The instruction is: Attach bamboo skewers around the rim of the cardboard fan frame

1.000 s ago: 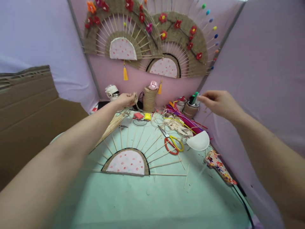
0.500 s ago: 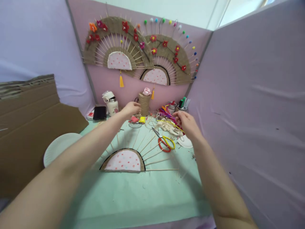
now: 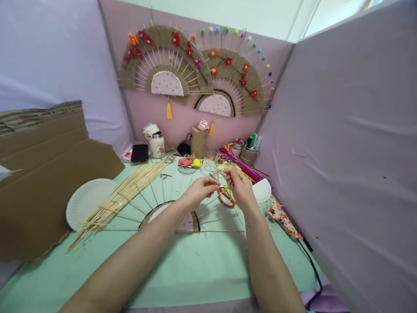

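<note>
We reach in over a half-round fan piece [image 3: 189, 222] lying flat on the counter [image 3: 195, 269], its straight edge toward us and thin sticks [image 3: 163, 186] radiating from its curve. Our left forearm crosses above it, hiding part of its pink-dotted panel. Taking that piece as the centre of our dial, twelve pointing away from us, our left hand [image 3: 206, 188] is between one and two o'clock, its fingers drawn close together near the scissors [image 3: 228, 206]. We cannot tell whether they have closed fully or pinch anything fine. Our right hand [image 3: 240, 188] is just beside it at two o'clock, apart from the left, its fingers curled inward; we cannot tell what, if anything, they grip. The scissors lie below both hands, partly hidden, also near two.

The flowered glue gun [image 3: 282, 218] lies at three o'clock, with a white half-disc [image 3: 262, 190] between two and three. A spool of twine [image 3: 198, 143] stands toward one, a bottle [image 3: 157, 144] just before twelve. At ten we see a bundle of loose sticks [image 3: 130, 188], overlapping a paper plate [image 3: 81, 200].
</note>
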Tool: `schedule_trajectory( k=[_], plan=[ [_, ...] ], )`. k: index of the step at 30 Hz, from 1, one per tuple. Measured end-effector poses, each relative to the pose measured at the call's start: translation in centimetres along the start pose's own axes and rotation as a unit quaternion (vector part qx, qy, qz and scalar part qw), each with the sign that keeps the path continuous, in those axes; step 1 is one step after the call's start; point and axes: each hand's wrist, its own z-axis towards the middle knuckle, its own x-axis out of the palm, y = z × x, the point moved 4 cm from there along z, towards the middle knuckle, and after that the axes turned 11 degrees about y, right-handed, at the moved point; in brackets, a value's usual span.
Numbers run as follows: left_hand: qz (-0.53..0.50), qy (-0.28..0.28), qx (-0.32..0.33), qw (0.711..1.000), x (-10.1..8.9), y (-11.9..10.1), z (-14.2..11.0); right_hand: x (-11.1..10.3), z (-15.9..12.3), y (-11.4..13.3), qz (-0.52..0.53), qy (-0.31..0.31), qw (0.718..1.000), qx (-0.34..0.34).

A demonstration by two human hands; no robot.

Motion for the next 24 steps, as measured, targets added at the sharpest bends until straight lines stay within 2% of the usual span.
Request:
schedule_trajectory(
  k=[2, 7, 9, 12, 15, 18, 20, 24],
  plan=[
    [-0.007, -0.006, -0.015, 1.0, 0.3, 0.6, -0.2, 0.1, -0.2, -0.3, -0.01, 0.007, 1.0, 0.004],
    [-0.067, 0.064, -0.016, 0.996, 2.4, 1.5, -0.4, 0.4, -0.7, -0.5, -0.048, 0.023, 0.999, -0.002],
    [-0.095, 0.063, -0.023, 0.993, 2.4, 1.8, -0.6, 0.2, -0.8, -0.4, -0.073, 0.02, 0.997, -0.006],
    [-0.109, 0.051, -0.048, 0.992, 1.4, 2.0, -1.2, -0.5, -1.1, 0.2, -0.158, 0.011, 0.987, -0.021],
    [-0.076, 0.011, -0.039, 0.996, -0.1, 1.7, -2.0, -0.4, -1.5, 0.7, -0.237, 0.038, 0.971, -0.027],
    [-0.036, -0.068, 0.021, 0.997, -1.3, 0.9, -2.9, 0.6, -2.0, 0.6, -0.263, 0.111, 0.958, -0.016],
    [-0.044, -0.102, 0.052, 0.992, -1.7, 0.6, -3.4, 1.2, -2.3, 0.4, -0.279, 0.151, 0.948, -0.014],
    [-0.088, -0.115, 0.055, 0.988, -2.1, 0.9, -3.7, 1.6, -2.3, -0.2, -0.296, 0.169, 0.94, -0.017]
  ],
)
